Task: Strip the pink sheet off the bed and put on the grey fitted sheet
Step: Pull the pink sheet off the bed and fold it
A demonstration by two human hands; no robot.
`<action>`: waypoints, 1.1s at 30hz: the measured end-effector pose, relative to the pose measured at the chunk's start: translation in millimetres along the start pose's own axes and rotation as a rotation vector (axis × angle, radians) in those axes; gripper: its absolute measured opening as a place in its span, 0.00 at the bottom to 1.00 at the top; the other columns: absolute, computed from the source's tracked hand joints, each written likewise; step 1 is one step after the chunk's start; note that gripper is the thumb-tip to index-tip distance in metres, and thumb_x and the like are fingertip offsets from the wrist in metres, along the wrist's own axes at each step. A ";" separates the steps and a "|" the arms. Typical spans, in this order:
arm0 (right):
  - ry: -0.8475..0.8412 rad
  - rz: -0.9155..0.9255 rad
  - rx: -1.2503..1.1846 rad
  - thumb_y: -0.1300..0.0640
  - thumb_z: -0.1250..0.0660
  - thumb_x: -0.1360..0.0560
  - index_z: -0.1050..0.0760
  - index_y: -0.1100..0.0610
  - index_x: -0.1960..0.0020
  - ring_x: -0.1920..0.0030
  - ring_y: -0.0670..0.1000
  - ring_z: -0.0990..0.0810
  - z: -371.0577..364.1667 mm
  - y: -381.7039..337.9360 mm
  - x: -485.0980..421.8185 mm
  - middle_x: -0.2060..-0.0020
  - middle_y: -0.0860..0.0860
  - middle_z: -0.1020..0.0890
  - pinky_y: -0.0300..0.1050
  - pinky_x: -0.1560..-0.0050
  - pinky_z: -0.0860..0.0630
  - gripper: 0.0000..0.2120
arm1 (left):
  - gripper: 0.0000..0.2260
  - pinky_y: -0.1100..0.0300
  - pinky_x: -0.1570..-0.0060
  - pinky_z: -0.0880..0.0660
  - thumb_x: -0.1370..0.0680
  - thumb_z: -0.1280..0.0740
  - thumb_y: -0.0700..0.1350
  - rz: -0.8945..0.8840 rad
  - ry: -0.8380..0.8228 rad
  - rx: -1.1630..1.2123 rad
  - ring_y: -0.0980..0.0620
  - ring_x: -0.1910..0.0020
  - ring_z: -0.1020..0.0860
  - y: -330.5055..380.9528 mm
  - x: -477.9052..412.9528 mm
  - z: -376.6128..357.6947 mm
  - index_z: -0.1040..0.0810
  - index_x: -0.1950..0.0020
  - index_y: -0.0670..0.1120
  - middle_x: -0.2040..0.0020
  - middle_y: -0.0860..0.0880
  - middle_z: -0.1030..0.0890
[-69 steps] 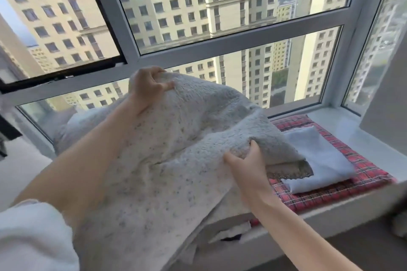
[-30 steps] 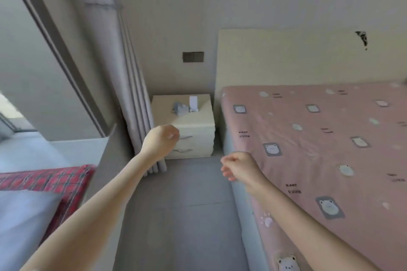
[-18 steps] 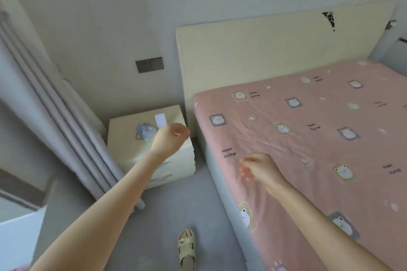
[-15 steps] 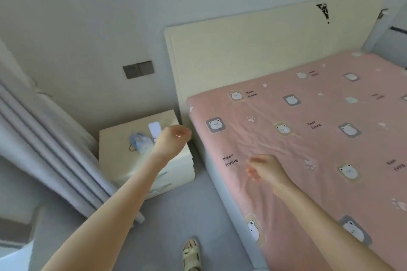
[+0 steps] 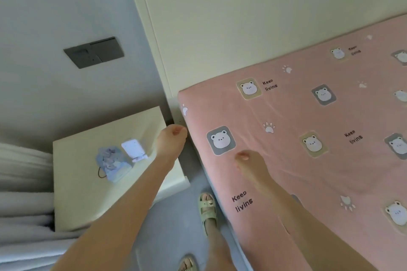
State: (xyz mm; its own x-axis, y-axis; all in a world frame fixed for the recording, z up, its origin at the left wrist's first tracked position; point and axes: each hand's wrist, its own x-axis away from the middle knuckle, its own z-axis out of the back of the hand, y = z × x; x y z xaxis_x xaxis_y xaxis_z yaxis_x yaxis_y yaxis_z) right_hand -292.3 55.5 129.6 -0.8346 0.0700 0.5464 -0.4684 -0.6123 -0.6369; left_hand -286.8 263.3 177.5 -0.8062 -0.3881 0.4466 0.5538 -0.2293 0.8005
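Pink sheet (image 5: 308, 171) still lying stretched over bed, head corner not yet lifted. Hands closing in since half-second ago: left hand (image 5: 172, 139) reaching that corner beside nightstand (image 5: 88, 204), fingers curled, gripping nothing; right hand (image 5: 250, 161) hovering over sheet, grip impossible to tell. Stripping probably beginning here. Grey fitted sheet not showing. Counting: one sheet, one nightstand, two hands, two sandals (image 5: 207, 209).

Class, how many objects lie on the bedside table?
2 on the bedside table: a blue pouch near its middle, a white device beside it. The left forearm may hide more.
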 end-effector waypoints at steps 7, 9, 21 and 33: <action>0.006 0.159 0.368 0.47 0.38 0.23 0.24 0.55 0.42 0.44 0.52 0.23 -58.2 -42.4 -158.9 0.44 0.49 0.20 0.41 0.47 0.31 0.15 | 0.08 0.48 0.46 0.24 0.23 0.39 0.42 0.244 0.081 0.124 0.48 0.58 0.25 -33.4 -153.4 -43.1 0.26 0.61 0.50 0.60 0.47 0.22; -0.010 0.237 0.524 0.43 0.39 0.23 0.30 0.54 0.32 0.35 0.54 0.29 -81.5 -44.6 -193.4 0.35 0.52 0.27 0.43 0.38 0.34 0.23 | 0.08 0.51 0.52 0.23 0.24 0.39 0.42 0.297 0.082 0.128 0.49 0.60 0.28 -53.6 -180.1 -51.3 0.26 0.62 0.47 0.61 0.47 0.24; -0.036 0.158 0.973 0.29 0.32 0.39 0.64 0.49 0.23 0.26 0.70 0.54 -155.4 -16.5 -332.0 0.25 0.64 0.57 0.70 0.31 0.47 0.59 | 0.10 0.57 0.72 0.37 0.23 0.39 0.46 0.284 0.163 0.054 0.52 0.68 0.37 -111.4 -304.8 -85.4 0.29 0.62 0.45 0.69 0.51 0.35; -0.046 0.184 1.002 0.29 0.30 0.42 0.63 0.51 0.23 0.28 0.73 0.49 -158.5 -14.9 -343.9 0.25 0.67 0.52 0.72 0.34 0.44 0.63 | 0.26 0.60 0.74 0.49 0.21 0.36 0.49 0.236 0.228 0.048 0.52 0.77 0.45 -85.1 -390.6 -109.7 0.45 0.75 0.47 0.84 0.51 0.44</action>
State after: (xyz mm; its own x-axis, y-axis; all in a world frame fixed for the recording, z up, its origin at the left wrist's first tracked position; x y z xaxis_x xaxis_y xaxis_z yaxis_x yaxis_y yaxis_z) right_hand -44.3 165.4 -135.1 -0.8473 -0.1093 0.5197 0.1419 -0.9896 0.0232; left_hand 3.8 336.4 -108.9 -0.5862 -0.6168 0.5252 0.7049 -0.0688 0.7059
